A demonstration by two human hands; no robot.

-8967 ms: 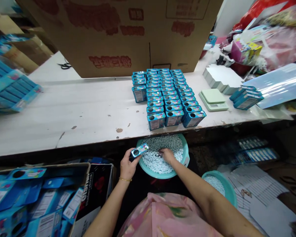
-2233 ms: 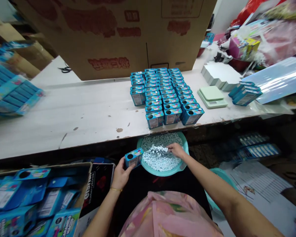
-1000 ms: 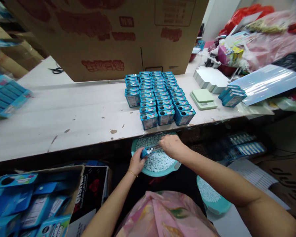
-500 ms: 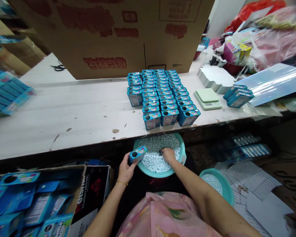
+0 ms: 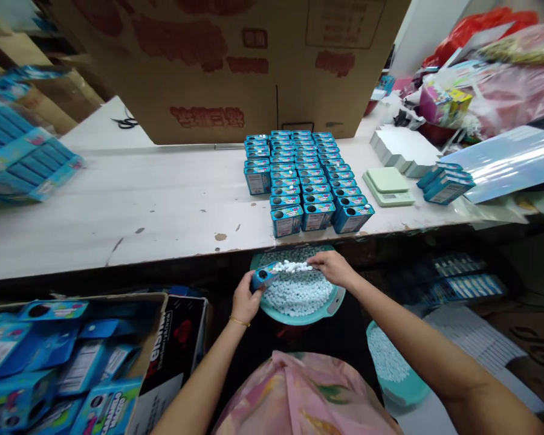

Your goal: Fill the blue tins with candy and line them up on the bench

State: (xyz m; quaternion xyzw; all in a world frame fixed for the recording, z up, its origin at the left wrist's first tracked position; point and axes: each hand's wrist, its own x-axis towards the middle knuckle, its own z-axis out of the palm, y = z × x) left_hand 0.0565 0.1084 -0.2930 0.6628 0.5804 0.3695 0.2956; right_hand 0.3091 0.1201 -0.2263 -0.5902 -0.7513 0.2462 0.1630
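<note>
My left hand grips a small blue carton with a dark round opening on its top, tilted over the left side of a turquoise basin. White pellets fill this basin. My right hand pinches the end of a scoop, mostly hidden under a long heap of white pellets. The heap is level above the basin, and its left end reaches the carton's top. Whether pellets are passing into the opening I cannot tell.
Rows of blue cartons stand on the white table, before a big cardboard box. A pale green scale is to their right. An open box of blue cartons stands low left; a smaller pellet basin low right.
My right hand has come up out of the pellets with a loaded scoop and brought it to the carton. My left hand still holds the carton, now tilted differently. The view has shifted slightly.
</note>
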